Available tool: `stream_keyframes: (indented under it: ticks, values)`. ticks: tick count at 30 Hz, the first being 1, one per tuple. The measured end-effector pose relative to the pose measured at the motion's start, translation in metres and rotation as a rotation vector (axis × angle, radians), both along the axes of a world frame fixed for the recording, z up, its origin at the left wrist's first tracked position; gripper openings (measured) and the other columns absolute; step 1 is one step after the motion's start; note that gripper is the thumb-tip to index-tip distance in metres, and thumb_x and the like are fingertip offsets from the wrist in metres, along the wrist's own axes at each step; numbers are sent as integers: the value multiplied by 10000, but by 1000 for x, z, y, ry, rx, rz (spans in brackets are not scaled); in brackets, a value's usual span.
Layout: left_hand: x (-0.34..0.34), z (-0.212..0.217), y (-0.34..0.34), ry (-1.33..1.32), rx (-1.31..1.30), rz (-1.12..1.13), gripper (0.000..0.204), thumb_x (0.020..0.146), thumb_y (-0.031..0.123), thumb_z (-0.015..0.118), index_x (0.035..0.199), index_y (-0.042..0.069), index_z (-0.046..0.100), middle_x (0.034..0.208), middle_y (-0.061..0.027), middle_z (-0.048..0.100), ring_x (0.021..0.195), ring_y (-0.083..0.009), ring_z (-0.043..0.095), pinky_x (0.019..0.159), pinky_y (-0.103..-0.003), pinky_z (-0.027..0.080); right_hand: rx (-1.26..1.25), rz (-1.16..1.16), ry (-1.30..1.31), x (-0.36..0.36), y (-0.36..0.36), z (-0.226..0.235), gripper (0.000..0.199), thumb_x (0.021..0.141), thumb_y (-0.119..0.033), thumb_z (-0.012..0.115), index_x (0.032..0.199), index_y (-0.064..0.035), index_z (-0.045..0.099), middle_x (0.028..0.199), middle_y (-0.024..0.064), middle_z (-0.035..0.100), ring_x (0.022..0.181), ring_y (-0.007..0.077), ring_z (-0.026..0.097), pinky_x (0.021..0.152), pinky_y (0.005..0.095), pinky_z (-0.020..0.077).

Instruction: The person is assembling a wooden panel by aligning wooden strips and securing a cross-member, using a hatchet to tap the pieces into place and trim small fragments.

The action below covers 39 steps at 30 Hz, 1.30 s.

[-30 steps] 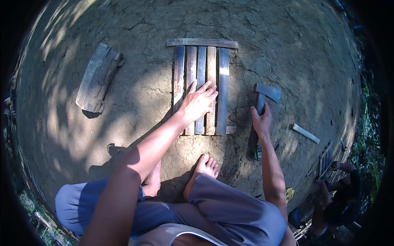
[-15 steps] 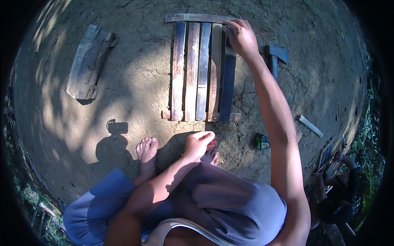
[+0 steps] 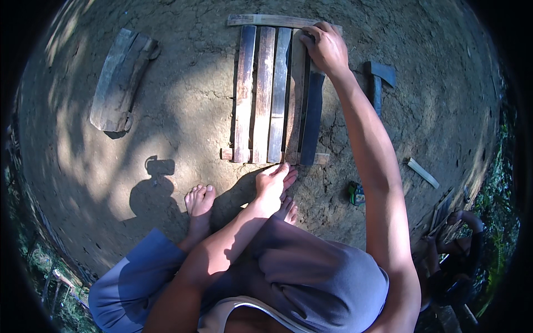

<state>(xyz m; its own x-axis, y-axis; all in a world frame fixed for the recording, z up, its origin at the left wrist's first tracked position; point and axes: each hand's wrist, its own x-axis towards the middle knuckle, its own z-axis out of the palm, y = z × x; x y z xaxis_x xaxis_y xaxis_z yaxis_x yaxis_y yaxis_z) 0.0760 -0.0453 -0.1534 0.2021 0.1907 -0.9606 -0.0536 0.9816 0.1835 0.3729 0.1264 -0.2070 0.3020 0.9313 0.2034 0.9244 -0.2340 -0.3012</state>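
Several split bamboo slats (image 3: 261,94) lie side by side across a far crosspiece (image 3: 261,20) and a near crosspiece (image 3: 321,159), with narrow gaps between them. My right hand (image 3: 328,51) is bent over the far end of the rightmost dark slat (image 3: 312,119), its thumb by the neighbouring brown slat (image 3: 295,94); its fingers close around the dark slat's end, which they hide. Below the near ends, my left hand (image 3: 271,186) holds nothing visible. Its fingers are loosely curled, the thumb tip apart from them and close to the brown slat's near end.
An axe (image 3: 380,75) lies right of the slats. A split log (image 3: 119,83) rests at the left. Near my right forearm are a green-and-black tape measure (image 3: 356,193) and a pale wood strip (image 3: 423,173). Another person (image 3: 458,255) crouches at the lower right, on the dirt ground.
My left hand has moved forward to the slats' near ends, its thumb lifting from the fingers. The right hand stays at the far end. The whole view has shifted slightly.
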Motion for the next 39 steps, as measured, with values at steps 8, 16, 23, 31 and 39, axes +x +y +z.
stream_keyframes:
  ticks: [8,16,23,31,39]
  values:
    - [1,-3,-1,11,7,-1,341,1030,111,641,1270,-126,593,1122,-196,699,1000,-267,720,926,-367,615,-3,-9,-10,1,4,3,275,931,-302,696,1145,-140,755,1160,79,682,1156,317,612,978,436,511]
    - [0,-6,-3,1,5,-77,415,1043,202,636,1349,-70,568,1267,-198,683,1200,-293,668,996,-357,559,-45,-6,11,3,4,5,288,937,-307,692,1162,-137,752,1176,87,684,1153,330,619,981,438,510]
    - [-17,-5,-4,-57,20,27,444,1021,152,664,1327,-139,525,1270,-230,631,1191,-314,652,1072,-398,543,1,26,-24,-10,1,8,297,955,-287,671,1221,-176,740,1235,53,661,1208,287,593,1014,441,489]
    - [-26,-8,3,-1,41,115,412,1018,171,676,1294,-116,565,1173,-208,683,1101,-287,698,1001,-380,580,-142,26,-40,-26,18,20,301,977,-295,645,1243,-186,732,1257,55,649,1233,289,577,1011,465,482]
    - [-18,-2,6,62,52,128,370,1008,138,686,1258,-117,591,1132,-207,705,1032,-275,725,935,-358,605,-71,33,-20,-18,25,-1,279,935,-320,699,1171,-178,749,1210,65,651,1205,284,589,999,498,477]
